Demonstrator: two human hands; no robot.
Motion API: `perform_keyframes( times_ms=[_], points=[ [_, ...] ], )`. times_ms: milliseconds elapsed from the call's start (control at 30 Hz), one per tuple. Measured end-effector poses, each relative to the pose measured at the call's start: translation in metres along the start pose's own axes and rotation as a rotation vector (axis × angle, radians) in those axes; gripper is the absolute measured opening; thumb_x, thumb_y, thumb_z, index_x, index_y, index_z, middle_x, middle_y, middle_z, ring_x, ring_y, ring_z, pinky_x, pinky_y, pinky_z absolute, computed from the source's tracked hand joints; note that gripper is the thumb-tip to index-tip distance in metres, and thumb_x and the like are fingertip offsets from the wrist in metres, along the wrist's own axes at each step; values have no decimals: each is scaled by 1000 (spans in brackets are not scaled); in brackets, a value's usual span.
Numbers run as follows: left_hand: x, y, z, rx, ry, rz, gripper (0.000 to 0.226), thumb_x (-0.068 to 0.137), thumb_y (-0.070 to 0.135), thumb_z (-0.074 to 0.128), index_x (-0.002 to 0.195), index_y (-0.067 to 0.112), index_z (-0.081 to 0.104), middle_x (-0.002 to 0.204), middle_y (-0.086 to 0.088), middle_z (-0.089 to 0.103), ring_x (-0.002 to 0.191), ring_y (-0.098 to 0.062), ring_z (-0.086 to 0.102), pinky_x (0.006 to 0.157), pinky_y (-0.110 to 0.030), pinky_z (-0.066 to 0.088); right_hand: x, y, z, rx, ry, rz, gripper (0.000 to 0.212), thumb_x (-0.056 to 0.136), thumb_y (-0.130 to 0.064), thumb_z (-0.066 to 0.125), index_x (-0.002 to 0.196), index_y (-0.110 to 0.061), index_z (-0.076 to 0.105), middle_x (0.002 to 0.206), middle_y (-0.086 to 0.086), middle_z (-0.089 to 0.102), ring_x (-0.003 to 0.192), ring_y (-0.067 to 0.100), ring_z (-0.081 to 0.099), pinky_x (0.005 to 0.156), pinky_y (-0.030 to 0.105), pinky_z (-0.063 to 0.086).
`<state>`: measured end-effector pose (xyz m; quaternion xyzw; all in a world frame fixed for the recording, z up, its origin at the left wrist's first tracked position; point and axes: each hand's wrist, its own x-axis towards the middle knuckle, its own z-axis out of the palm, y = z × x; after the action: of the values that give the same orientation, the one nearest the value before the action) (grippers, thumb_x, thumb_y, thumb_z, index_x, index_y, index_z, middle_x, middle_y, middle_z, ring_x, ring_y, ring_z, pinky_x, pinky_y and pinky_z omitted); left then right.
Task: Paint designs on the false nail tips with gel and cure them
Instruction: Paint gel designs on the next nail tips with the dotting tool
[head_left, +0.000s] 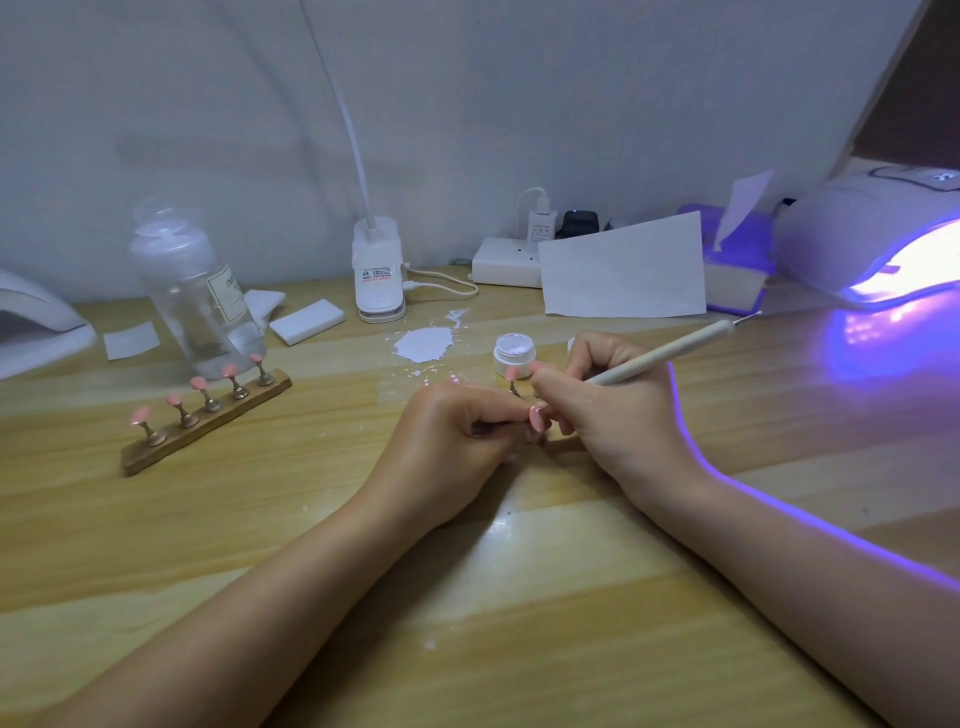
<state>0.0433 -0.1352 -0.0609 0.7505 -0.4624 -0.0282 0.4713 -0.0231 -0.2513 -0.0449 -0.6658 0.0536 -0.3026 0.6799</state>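
Centrally, left hand (452, 431) fingers pinch a pink nail tip (513, 373) on its stand; right hand (608, 410) grips the pen (670, 353), angled toward 2 o'clock. Bottle (202, 296) label unreadable.

Left hand (451, 434): I pinch a nail stand with its pink tip (511, 373).
Right hand (613, 410): I grip the white pen (670, 353).
Lamp (878, 234): glowing violet.
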Motion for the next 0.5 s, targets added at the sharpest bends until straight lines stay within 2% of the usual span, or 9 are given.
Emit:
perform_keyframes(
  times_ms=[100,233,367,500],
  points=[
    [0,-1,0,-12,12,-8,14,79,-4,64,79,6,74,68,-8,68,55,4,46,66,-13,38,-1,0,0,-9,5,0,46,76,11,60,46,-11,33,31,-5,43,34,12,49,39,11,35],
    [-1,0,0,-32,13,0,15,79,-4,64,81,6,75,70,-4,70,56,7,47,60,-12,42,-1,0,0,-2,5,1,46,76,11,60,46,-11,33,32,-6,43,35,12,49,40,11,35],
    [-1,0,1,-33,13,-3,13,79,-3,65,81,6,75,71,-8,70,57,3,48,61,-22,44,-1,0,0,-3,13,3,46,75,11,60,46,-11,33,31,-5,43,34,12,49,40,11,35],
    [0,-1,1,-32,17,-2,13,79,-2,65,81,6,75,72,-8,70,58,1,49,62,-23,45,0,0,0,-7,17,2,47,75,11,61,44,-13,34,32,-5,43,35,13,50,40,13,36]
  ],
)
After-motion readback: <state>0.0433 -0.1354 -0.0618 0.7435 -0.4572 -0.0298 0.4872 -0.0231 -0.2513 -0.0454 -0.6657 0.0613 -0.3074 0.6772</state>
